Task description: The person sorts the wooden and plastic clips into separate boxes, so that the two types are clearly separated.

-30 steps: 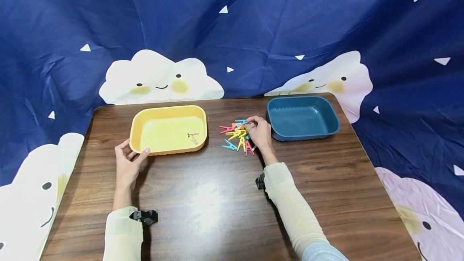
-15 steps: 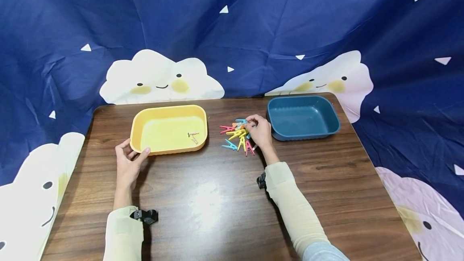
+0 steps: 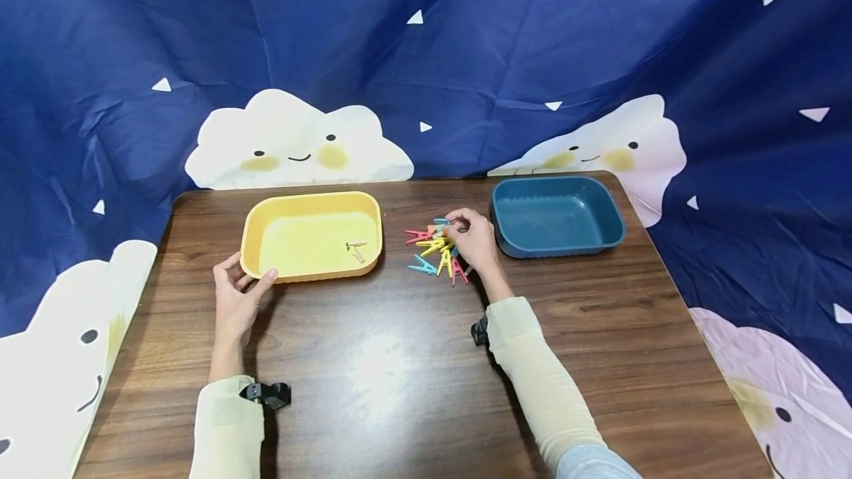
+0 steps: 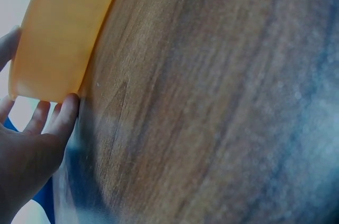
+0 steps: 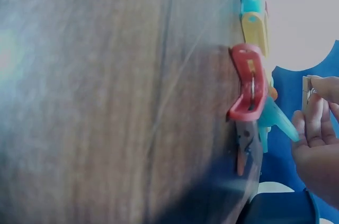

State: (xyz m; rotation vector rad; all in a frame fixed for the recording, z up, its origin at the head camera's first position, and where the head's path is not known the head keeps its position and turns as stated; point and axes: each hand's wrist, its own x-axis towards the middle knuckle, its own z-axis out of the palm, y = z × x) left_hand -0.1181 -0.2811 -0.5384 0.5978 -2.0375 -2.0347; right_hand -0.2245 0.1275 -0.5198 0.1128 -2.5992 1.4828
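My left hand grips the near left corner of a shallow yellow bin, thumb at its front rim and fingers round the side. The left wrist view shows these fingers against the bin's wall. Inside the bin, at the right, lie small wooden clothespins. My right hand is over a pile of coloured clothespins in red, yellow, blue and orange. In the right wrist view it pinches a wooden clothespin between thumb and fingers, above the pile, where a red clothespin is nearest the camera.
A dark blue bin stands just right of the pile, close to my right hand. Both bins are near the back edge of the wooden table. Behind it hangs a blue curtain with cloud faces.
My right hand has shifted slightly left and back over the pile. The left hand keeps its grip on the yellow bin.
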